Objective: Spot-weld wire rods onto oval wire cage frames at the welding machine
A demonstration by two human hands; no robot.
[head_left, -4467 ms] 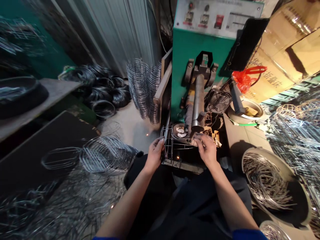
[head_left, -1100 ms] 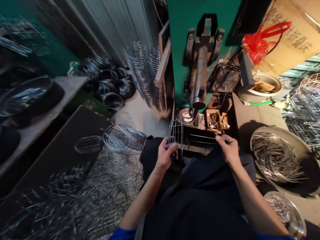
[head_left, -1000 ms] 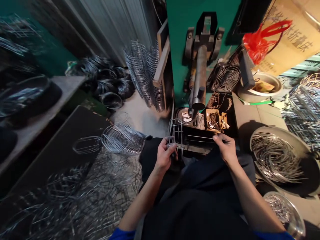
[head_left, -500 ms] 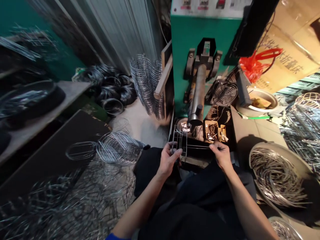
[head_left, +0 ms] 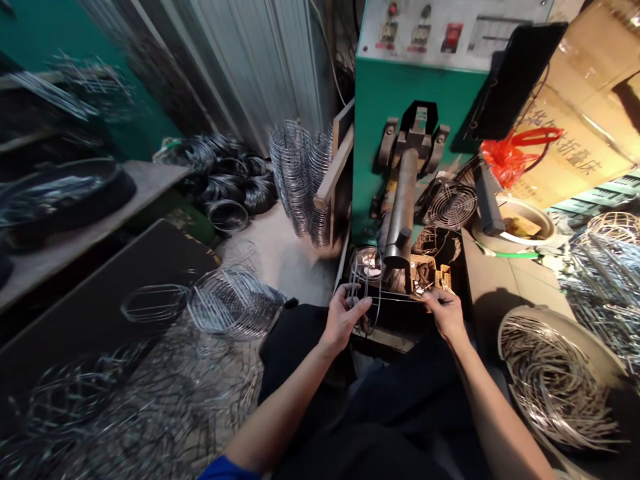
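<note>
My left hand (head_left: 345, 321) is closed on a wire frame (head_left: 381, 283) with a rounded outline and several thin wires running along it. A straight thin wire (head_left: 400, 300) stretches from the frame across to my right hand (head_left: 447, 313), whose thumb and fingers pinch its end. Both hands are low in front of a green machine (head_left: 370, 140), just above my lap. The machine's metal arm (head_left: 403, 200) points down toward the gap between my hands. Whether the wire touches the frame, I cannot tell.
Stacked wire frames (head_left: 235, 303) lie left of my knee, with taller stacks (head_left: 295, 180) behind. Loose wire pieces (head_left: 150, 413) cover the floor. A basin of short bent wires (head_left: 555, 380) stands at the right. A wooden bar (head_left: 336, 167) juts out beside the machine.
The wire frame has turned in my left hand, so its rounded outline shows more. My right hand still holds the wire's end, slightly lower. The camera has tilted up, showing more of the machine's panel.
</note>
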